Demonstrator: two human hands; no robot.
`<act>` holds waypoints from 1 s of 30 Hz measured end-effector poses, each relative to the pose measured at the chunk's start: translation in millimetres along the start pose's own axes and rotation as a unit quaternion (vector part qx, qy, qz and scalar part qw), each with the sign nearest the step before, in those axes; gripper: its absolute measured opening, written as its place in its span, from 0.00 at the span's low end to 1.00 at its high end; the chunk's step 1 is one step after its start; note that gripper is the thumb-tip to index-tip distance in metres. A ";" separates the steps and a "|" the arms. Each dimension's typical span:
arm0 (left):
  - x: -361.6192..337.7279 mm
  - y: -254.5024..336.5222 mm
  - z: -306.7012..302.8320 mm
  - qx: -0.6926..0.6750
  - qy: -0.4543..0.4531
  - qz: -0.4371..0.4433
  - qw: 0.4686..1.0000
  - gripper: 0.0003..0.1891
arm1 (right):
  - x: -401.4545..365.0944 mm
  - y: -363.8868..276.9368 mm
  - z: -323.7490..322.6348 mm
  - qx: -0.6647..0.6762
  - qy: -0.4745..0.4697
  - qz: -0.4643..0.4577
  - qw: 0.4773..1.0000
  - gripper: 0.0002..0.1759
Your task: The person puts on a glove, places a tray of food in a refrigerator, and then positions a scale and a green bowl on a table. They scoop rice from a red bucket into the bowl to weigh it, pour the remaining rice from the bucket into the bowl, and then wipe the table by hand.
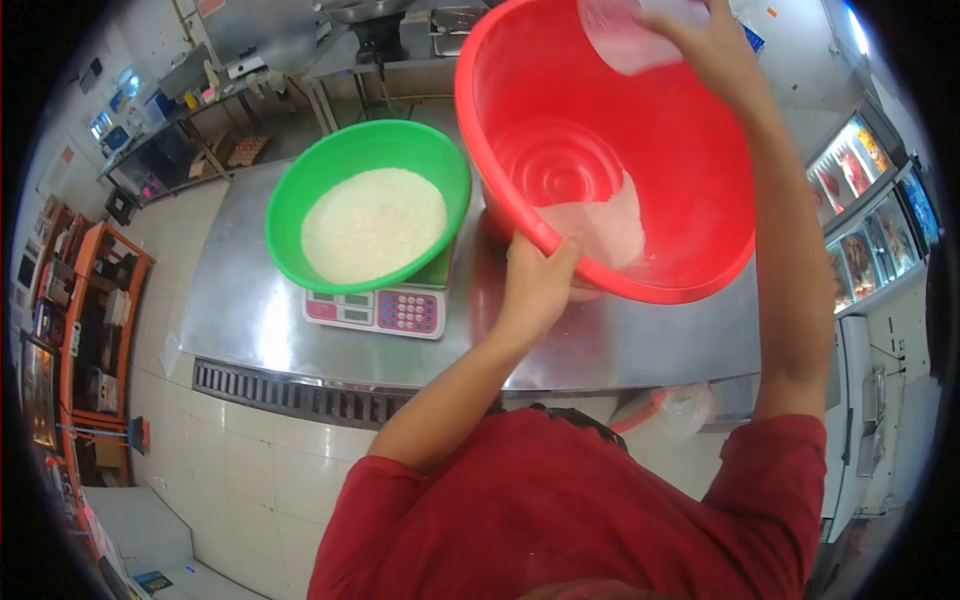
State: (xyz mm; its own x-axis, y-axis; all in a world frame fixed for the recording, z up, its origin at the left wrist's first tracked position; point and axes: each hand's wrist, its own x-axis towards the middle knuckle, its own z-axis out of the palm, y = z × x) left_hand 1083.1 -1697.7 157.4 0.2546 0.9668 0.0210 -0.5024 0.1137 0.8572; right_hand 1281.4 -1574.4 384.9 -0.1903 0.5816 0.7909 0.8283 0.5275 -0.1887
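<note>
Steel table (236, 305), left hand (540, 282) tight on red tub (690, 180), cropped right hand (718, 55) around container (620, 42)

Pale tiled floor (230, 440), orange shelving (82, 300)

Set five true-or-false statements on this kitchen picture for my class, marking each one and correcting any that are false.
1. The green basin sits on a scale. True.
2. The left hand grips the green basin's rim. False: it grips the rim of the red tub.
3. Pale powder lies inside the red tub. True.
4. The scale stands on the floor. False: it stands on the metal table.
5. The right hand holds a translucent item over the red tub. True.
</note>
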 end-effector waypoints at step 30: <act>-90.8 -71.4 6.4 0.158 0.137 0.022 0.978 0.32 | -289.7 145.7 136.9 -0.286 -0.352 0.270 0.850 0.58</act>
State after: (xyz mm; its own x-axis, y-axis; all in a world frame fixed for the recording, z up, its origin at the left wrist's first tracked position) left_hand 1101.1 -1795.1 97.5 -0.0149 0.9991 -0.0398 -0.2169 0.0357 0.9755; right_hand 1385.1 -1581.3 48.7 0.1967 0.9756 0.0971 0.9774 -0.2030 0.0594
